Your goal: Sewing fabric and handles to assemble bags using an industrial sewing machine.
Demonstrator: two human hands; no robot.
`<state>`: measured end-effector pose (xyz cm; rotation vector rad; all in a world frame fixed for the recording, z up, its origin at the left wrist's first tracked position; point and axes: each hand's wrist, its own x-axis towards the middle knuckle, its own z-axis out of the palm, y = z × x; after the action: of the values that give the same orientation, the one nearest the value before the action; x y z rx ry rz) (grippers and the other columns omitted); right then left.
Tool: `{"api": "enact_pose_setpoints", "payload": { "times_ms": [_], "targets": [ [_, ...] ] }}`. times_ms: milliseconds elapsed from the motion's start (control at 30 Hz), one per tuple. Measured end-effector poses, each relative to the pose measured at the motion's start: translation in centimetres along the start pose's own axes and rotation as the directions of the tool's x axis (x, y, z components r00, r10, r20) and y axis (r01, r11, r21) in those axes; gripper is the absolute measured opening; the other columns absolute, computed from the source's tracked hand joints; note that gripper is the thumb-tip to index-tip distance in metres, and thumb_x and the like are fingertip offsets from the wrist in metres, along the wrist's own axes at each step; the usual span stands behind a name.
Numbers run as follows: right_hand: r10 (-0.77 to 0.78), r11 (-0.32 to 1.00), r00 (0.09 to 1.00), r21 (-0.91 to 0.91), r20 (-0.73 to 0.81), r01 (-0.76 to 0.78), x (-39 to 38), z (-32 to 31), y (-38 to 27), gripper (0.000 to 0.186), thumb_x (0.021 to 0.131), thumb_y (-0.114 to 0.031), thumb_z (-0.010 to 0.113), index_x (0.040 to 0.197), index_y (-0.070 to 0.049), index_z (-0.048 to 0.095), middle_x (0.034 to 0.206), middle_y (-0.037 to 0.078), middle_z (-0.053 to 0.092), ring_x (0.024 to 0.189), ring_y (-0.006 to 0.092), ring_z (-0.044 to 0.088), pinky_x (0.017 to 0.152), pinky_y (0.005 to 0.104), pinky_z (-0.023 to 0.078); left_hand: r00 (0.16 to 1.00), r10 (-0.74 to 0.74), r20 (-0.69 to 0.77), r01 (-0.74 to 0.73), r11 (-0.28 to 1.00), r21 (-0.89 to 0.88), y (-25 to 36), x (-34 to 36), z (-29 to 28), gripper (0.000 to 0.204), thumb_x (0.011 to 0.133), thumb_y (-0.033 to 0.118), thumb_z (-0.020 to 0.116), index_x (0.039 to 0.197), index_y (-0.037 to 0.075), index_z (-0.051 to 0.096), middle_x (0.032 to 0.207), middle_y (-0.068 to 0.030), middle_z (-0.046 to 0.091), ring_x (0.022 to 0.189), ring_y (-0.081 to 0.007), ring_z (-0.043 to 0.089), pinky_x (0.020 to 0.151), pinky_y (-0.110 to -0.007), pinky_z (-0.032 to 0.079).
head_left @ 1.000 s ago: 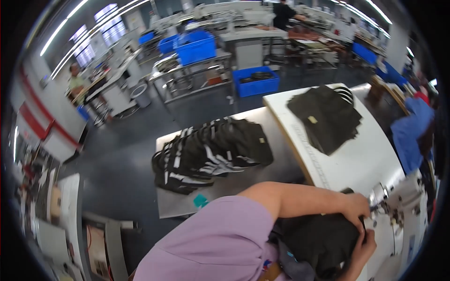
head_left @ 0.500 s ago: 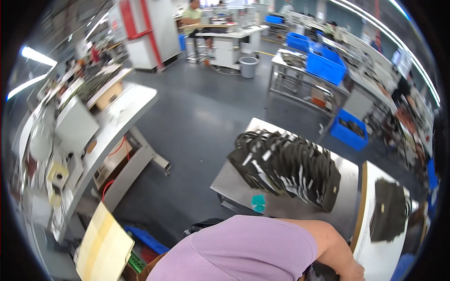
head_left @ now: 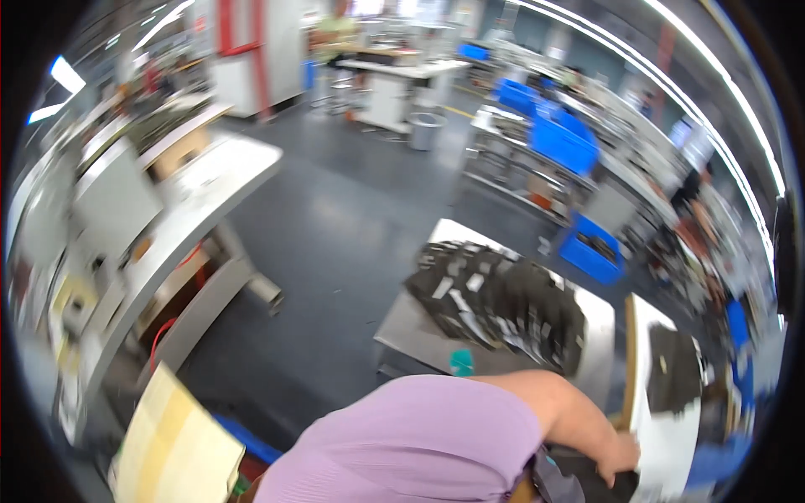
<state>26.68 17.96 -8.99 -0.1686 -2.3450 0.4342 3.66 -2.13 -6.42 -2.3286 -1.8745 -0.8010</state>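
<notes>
The left hand (head_left: 619, 458) bends over dark olive fabric (head_left: 589, 476), grip unclear; the right hand is out of view. The cloth seems soft, light, best pinched edgewise.

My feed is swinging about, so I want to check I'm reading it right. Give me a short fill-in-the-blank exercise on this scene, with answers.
1. The person's own visible hand is the ____ one.
2. In the picture, the dark pile on the white worktop lies to the ____ of the dark pieces on the metal table.
3. The open tub with dark items inside is coloured ____.
4. The round grey bin stands on the ____.

Missing words: left; right; blue; floor.
</notes>
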Motion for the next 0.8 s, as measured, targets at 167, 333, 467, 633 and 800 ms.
{"api": "enact_pose_setpoints", "payload": {
  "times_ms": [167, 333, 467, 633, 800],
  "targets": [
    [0.593, 0.72, 0.785, -0.318, -0.18, -0.617, -3.7, -2.4, -10.3, 0.032, 0.092, -0.026, 0.072, 0.106, 0.003, 0.067, 0.097, 0.019, 0.068, 0.089, 0.0315, 0.066, 0.078, 0.0436, 0.052, 0.979, -0.129, 0.155, 0.168, 0.948, -0.271, 3.5, 1.9, -3.8, 0.063, 0.073, 0.042, 0.084, 0.118, 0.002, 0.067, 0.112, -0.023, 0.07, 0.11, -0.0399, 0.066, 0.097, -0.047, 0.052],
    [0.562, 0.757, 0.806, -0.276, -0.188, -0.592, -1.9, -2.4, -11.3, 0.025, 0.081, -0.033, 0.079, 0.095, -0.013, 0.072, 0.085, 0.016, 0.073, 0.084, 0.0384, 0.071, 0.075, 0.0488, 0.055, 0.982, -0.064, 0.179, 0.094, 0.983, -0.161, 4.2, 5.6, -2.2, 0.064, 0.079, 0.047, 0.082, 0.126, 0.006, 0.066, 0.109, -0.0204, 0.073, 0.107, -0.0371, 0.069, 0.094, -0.045, 0.053],
    [0.409, 0.789, 0.868, -0.369, -0.281, -0.491, -4.0, -3.8, -11.1, 0.026, 0.081, -0.036, 0.079, 0.093, -0.015, 0.071, 0.075, 0.009, 0.071, 0.076, 0.0331, 0.07, 0.069, 0.0459, 0.053, 0.957, 0.14, 0.255, -0.07, 0.962, -0.266, 3.7, 9.1, 1.9, 0.046, 0.081, 0.045, 0.082, 0.1, 0.005, 0.07, 0.088, -0.0147, 0.073, 0.083, -0.0301, 0.071, 0.076, -0.039, 0.055],
    [0.302, 0.772, 0.809, -0.369, -0.504, -0.518, -5.9, -5.1, -15.7, 0.026, 0.08, -0.028, 0.08, 0.096, -0.011, 0.068, 0.096, 0.009, 0.067, 0.089, 0.0308, 0.067, 0.076, 0.0424, 0.051, 0.959, 0.143, 0.245, -0.018, 0.892, -0.452, 2.2, 10.2, 4.0, 0.026, 0.086, 0.025, 0.08, 0.084, 0.002, 0.068, 0.066, -0.0066, 0.062, 0.06, -0.0142, 0.054, 0.059, -0.029, 0.046],
    [0.216, 0.648, 0.671, -0.41, -0.71, -0.642, -12.3, -11.0, -22.5, 0.028, 0.078, -0.022, 0.082, 0.098, -0.01, 0.067, 0.096, 0.008, 0.064, 0.093, 0.0297, 0.062, 0.08, 0.0415, 0.047, 0.968, 0.14, 0.207, -0.047, 0.916, -0.399, 1.6, 13.1, 5.5, 0.024, 0.087, 0.02, 0.079, 0.08, 0.001, 0.065, 0.06, -0.0063, 0.055, 0.055, -0.0153, 0.049, 0.055, -0.032, 0.042]
  ]
}}
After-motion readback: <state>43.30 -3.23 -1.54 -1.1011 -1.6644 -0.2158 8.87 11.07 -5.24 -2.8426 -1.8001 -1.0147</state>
